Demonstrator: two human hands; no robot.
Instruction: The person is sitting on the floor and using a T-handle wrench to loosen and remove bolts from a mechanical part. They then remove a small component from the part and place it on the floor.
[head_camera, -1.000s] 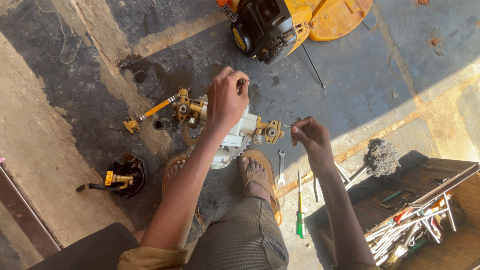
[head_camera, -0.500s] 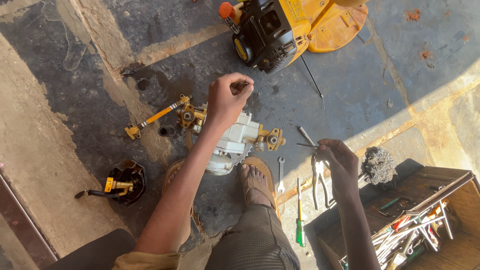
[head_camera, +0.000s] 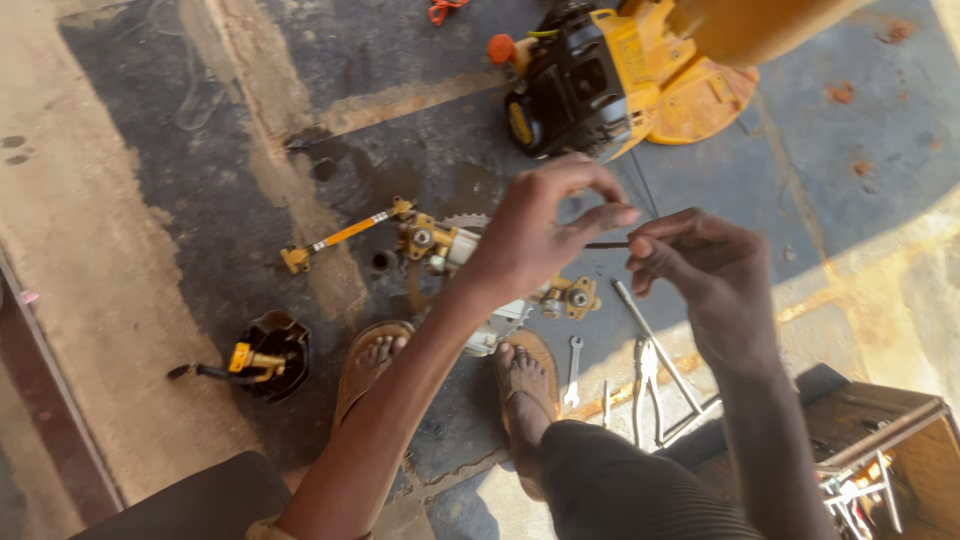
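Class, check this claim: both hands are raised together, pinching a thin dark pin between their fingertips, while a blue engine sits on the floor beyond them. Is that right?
Not quite. The engine is yellow and black, not blue, as the head view shows. The rest stands: the left hand and the right hand are raised together, pinching a thin dark pin between their fingertips.

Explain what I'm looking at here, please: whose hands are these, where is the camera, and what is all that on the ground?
The camera sits on a person's head and looks down, so both arms are their own. The left hand and right hand meet in mid-air, pinching a thin dark pin between them. Below are their sandalled feet on a stained concrete floor. On it lie a yellow and black engine, a partly dismantled yellow and silver assembly, a small spanner, pliers and a black pot. A wooden toolbox stands at the right.
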